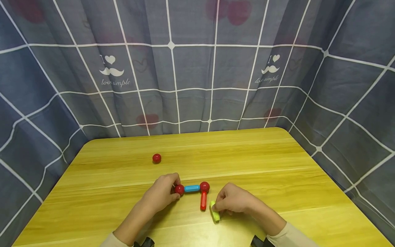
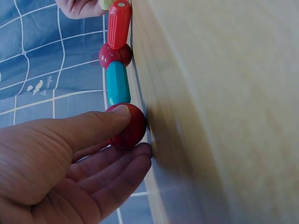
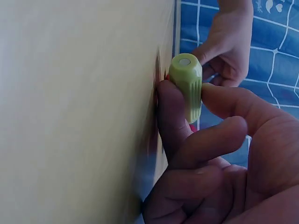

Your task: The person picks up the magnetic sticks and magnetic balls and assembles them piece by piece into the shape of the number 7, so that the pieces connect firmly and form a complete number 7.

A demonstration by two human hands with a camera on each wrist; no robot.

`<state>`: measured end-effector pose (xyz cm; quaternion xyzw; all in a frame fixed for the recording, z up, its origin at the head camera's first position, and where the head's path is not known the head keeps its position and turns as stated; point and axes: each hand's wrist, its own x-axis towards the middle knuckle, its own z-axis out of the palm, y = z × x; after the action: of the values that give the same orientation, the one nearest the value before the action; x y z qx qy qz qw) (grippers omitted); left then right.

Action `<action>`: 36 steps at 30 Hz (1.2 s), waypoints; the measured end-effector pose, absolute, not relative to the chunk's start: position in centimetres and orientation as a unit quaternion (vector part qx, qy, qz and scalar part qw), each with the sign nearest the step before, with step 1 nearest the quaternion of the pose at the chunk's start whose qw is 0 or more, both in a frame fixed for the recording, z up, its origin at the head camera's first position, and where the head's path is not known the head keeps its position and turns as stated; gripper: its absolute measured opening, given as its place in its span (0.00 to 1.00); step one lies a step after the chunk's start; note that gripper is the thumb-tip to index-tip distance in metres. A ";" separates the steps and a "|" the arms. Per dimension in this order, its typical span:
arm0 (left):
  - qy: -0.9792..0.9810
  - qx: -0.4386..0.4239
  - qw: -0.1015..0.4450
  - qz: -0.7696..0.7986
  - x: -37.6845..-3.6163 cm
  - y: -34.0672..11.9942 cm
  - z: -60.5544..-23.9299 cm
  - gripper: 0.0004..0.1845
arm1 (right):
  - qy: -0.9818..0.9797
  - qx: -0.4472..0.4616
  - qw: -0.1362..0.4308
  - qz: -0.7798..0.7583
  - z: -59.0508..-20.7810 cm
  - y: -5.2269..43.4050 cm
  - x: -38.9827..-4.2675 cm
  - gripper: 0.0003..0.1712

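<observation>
Thumb and fingers of my left hand (image 1: 161,192) pinch a red ball (image 2: 131,127) at the left end of a joined chain of magnetic toy pieces. A blue rod (image 1: 192,188) links that ball to a second red ball (image 1: 204,186). From the second ball a red rod (image 1: 203,201) points toward the near edge of the table. Just right of it, my right hand (image 1: 235,199) pinches a yellow-green ribbed rod (image 3: 190,88) between thumb and finger. A round silvery disc shows on this rod's end in the right wrist view. The yellow-green rod is apart from the red rod.
Another red ball (image 1: 156,158) lies alone farther back on the yellow wood-grain table (image 1: 247,154). A blue-grey curtain (image 1: 191,68) with white grid lines hangs behind the table and along both sides.
</observation>
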<state>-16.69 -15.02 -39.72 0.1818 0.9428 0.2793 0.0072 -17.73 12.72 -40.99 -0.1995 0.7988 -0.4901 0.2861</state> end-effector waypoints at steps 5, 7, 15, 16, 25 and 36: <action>0.944 0.180 0.009 0.277 -16.7 -15.0 -39.7 0.15 | 0.780 -0.194 0.309 -0.509 -41.3 12.2 -17.3 0.11; 0.945 0.179 0.009 0.274 -16.8 -15.0 -39.7 0.15 | 0.778 -0.191 0.314 -0.509 -41.4 12.0 -17.1 0.11; 0.944 0.185 0.008 0.275 -16.7 -15.0 -39.7 0.15 | 0.785 -0.199 0.318 -0.493 -41.6 11.3 -16.5 0.11; 0.943 0.186 0.007 0.275 -16.7 -15.0 -39.7 0.15 | 0.786 -0.199 0.318 -0.492 -41.6 11.2 -16.4 0.11; 0.945 0.187 0.003 0.267 -16.7 -14.9 -39.6 0.15 | 0.794 -0.194 0.315 -0.482 -41.6 10.3 -16.1 0.14; 0.946 0.190 -0.001 0.264 -16.7 -14.9 -39.7 0.15 | 0.803 -0.185 0.310 -0.475 -41.5 10.0 -15.9 0.17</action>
<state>-16.66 -14.89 -39.66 0.1896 0.9458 0.2637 -0.0007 -15.94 9.97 -41.53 -0.1853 0.8026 -0.4748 0.3100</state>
